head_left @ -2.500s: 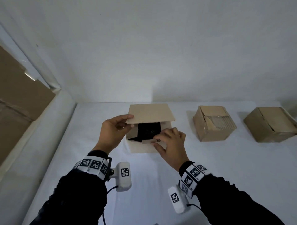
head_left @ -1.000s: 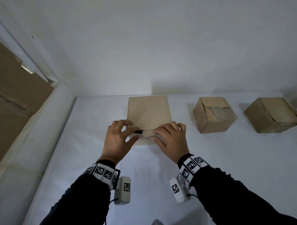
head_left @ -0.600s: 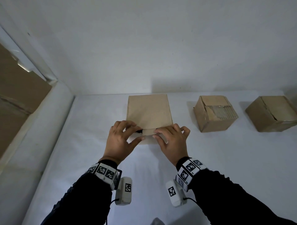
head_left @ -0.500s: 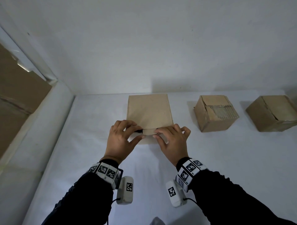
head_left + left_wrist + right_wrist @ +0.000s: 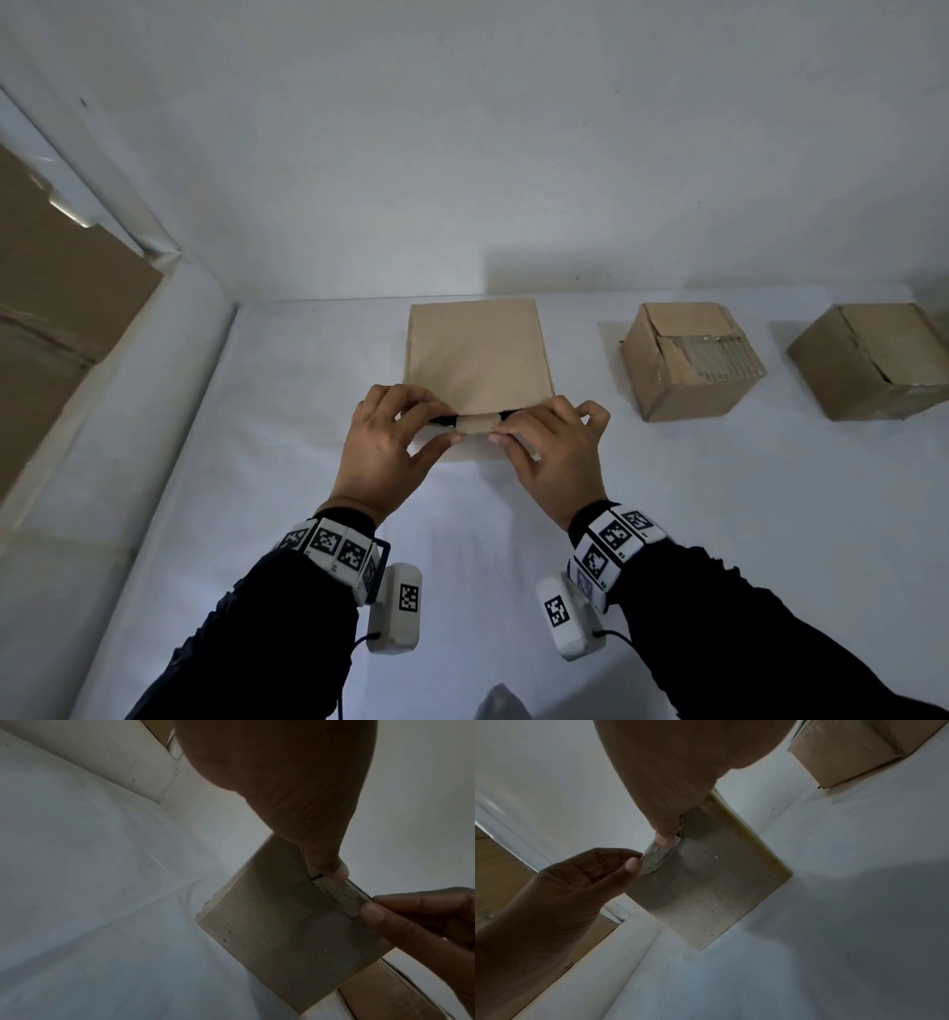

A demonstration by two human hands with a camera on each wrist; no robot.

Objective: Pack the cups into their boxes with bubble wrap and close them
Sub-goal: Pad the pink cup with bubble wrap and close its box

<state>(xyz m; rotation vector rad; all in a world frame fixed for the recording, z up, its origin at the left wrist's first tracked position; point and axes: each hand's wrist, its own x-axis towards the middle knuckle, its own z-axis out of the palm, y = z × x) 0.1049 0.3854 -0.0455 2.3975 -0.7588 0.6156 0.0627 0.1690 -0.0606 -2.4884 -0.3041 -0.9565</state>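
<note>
1. Box [image 5: 477, 360], the one being closed, sits on a white tabletop [image 5: 719, 514] close to a plain white wall [image 5: 462, 154]; at the left a raised white ledge [image 5: 128, 411] borders the tabletop, with brown cardboard [image 5: 56, 308] leaning beyond it.
2. Its lid is a smooth, pale brown cardboard panel lying nearly flat over the top, and a narrow dark gap shows along the near edge.
3. A small crumpled tab [image 5: 476, 424] of the same cardboard sticks out at the middle of that near edge, against the front wall of the box.
4. The left hand [image 5: 385, 452] is in a closed grip on the tab's left end, thumb below and fingers curled over the lid edge.
5. The right hand [image 5: 554, 452] pinches the tab's right end in the same closed grip; the right wrist view shows its fingertip [image 5: 664, 839] pressing the tab [image 5: 659, 854] at the slot.
6. In the left wrist view the left thumb tip [image 5: 336, 871] touches the tab [image 5: 339, 896] where it meets the lid.
7. To the right stand a second box [image 5: 688, 360], its top flaps rough and streaked with clear tape, and, well apart from it, a third box [image 5: 873, 360] near the picture's edge.
8. Both wrists wear bands with black-and-white markers over dark sleeves.
</note>
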